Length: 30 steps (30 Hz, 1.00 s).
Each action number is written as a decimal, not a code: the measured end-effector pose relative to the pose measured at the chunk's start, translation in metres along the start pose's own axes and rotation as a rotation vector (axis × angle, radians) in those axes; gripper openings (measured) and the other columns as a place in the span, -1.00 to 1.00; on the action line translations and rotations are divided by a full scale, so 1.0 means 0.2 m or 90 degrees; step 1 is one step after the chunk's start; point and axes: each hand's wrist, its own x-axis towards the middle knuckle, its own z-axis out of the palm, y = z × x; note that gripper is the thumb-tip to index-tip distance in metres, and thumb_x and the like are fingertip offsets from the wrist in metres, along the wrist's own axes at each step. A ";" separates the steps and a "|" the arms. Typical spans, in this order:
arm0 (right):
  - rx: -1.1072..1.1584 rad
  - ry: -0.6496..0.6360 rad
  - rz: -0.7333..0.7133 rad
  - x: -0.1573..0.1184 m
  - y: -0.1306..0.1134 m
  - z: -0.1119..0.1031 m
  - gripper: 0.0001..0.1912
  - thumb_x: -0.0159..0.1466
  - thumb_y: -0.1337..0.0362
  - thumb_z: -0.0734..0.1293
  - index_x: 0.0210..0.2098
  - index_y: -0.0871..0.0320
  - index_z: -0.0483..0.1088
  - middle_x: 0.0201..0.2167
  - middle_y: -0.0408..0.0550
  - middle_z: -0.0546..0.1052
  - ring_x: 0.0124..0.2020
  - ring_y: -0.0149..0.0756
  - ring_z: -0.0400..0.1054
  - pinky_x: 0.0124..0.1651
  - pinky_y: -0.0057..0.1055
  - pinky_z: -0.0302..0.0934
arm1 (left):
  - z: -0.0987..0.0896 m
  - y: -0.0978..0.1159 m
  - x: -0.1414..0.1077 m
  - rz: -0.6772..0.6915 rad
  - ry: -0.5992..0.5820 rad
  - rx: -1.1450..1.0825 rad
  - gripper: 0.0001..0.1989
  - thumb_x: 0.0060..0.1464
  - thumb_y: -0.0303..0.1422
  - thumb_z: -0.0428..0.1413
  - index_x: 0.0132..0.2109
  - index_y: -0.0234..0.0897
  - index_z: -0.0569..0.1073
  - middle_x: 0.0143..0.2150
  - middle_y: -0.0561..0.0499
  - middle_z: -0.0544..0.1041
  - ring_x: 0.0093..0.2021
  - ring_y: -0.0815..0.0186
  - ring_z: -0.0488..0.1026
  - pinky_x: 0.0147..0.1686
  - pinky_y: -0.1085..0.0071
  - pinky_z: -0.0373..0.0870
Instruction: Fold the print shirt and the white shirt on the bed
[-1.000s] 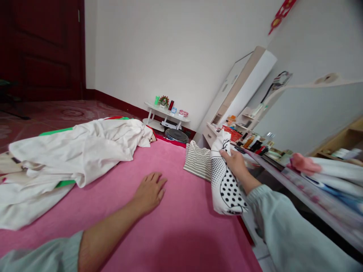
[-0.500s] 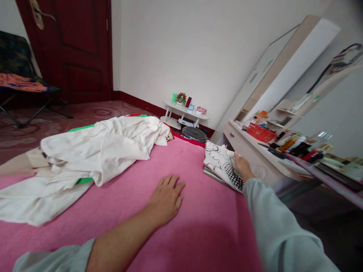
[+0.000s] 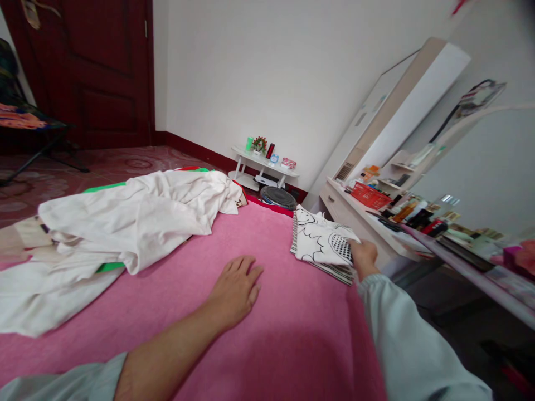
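- Right hand (image 3: 364, 257) pinches one printed cloth (image 3: 317, 239) at its edge, above one striped cloth (image 3: 343, 273).
- Left of this grip, left hand (image 3: 236, 291) lies open on pink sheet (image 3: 284, 317).
- Beyond the grip, one red basket (image 3: 370, 196).

Most of the striped garment (image 3: 345, 277) is covered by the printed garment (image 3: 314, 240), at whose edge the fingertips of the right hand (image 3: 365, 257) cannot be clearly made out. Green cloth (image 3: 110, 267) is largely concealed by the heaped white garment (image 3: 142, 214), which is cut off by the left edge, as is the folding chair (image 3: 29, 118). The door (image 3: 100, 72) is cropped at the top, the mirror (image 3: 487, 172) at the right. Labels on the bottles (image 3: 406, 211) are too small to be read. The red decoration (image 3: 458, 6) is cut by the top edge.
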 end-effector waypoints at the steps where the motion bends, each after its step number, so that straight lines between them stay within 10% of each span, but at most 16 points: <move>1: -0.015 -0.030 0.022 -0.04 0.01 0.01 -0.56 0.14 0.15 0.25 -0.17 0.39 0.50 -0.35 0.33 0.54 -0.29 0.01 0.45 -0.35 -0.28 0.25 | 0.00 0.00 0.00 0.001 -0.001 0.001 -0.58 0.21 -0.26 -0.10 0.17 -0.17 0.34 0.18 -0.13 0.28 0.18 0.10 0.17 0.20 0.11 0.08; 7: -0.126 -0.051 0.045 -0.26 -0.03 0.03 -0.48 0.17 0.10 0.25 0.03 0.29 0.36 -0.14 0.33 0.48 -0.10 0.09 0.39 -0.18 -0.14 0.24 | -0.01 0.01 0.00 -0.003 -0.005 0.006 -0.58 0.21 -0.27 -0.10 0.17 -0.18 0.34 0.18 -0.14 0.28 0.18 0.09 0.17 0.20 0.11 0.08; 11: -0.086 0.066 -0.192 -0.34 -0.19 -0.03 -0.59 0.27 0.08 0.13 -0.05 0.21 0.38 -0.06 0.19 0.43 0.02 -0.01 0.26 0.02 -0.15 0.11 | -0.01 0.01 0.01 -0.003 -0.005 0.004 -0.58 0.20 -0.27 -0.10 0.17 -0.18 0.34 0.19 -0.14 0.27 0.18 0.09 0.17 0.20 0.10 0.07; 18: -0.009 -0.216 -0.425 -0.52 -0.50 -0.04 -0.52 0.18 -0.04 0.27 -0.02 0.10 0.34 -0.13 -0.05 0.45 -0.22 -0.26 0.33 -0.22 -0.42 0.11 | -0.01 0.01 0.00 -0.001 -0.003 0.007 -0.59 0.21 -0.27 -0.09 0.17 -0.17 0.34 0.18 -0.14 0.28 0.18 0.09 0.17 0.19 0.11 0.10; 22: -0.099 -0.277 -0.541 -0.54 -0.54 -0.03 -0.53 0.07 0.23 0.36 -0.03 0.19 0.33 -0.09 0.05 0.42 -0.20 -0.25 0.34 -0.24 -0.44 0.08 | -0.01 0.01 0.00 -0.001 0.006 0.007 -0.59 0.21 -0.27 -0.09 0.16 -0.16 0.34 0.18 -0.13 0.28 0.18 0.11 0.17 0.19 0.12 0.10; 30: 0.003 -0.145 -0.383 -0.51 -0.54 -0.01 -0.87 0.14 0.33 0.25 -0.40 0.23 0.43 -0.44 -0.04 0.49 -0.38 -0.32 0.33 -0.32 -0.47 0.07 | -0.01 0.00 0.00 0.002 0.011 0.008 -0.60 0.20 -0.28 -0.09 0.15 -0.17 0.35 0.17 -0.13 0.30 0.17 0.11 0.18 0.18 0.12 0.11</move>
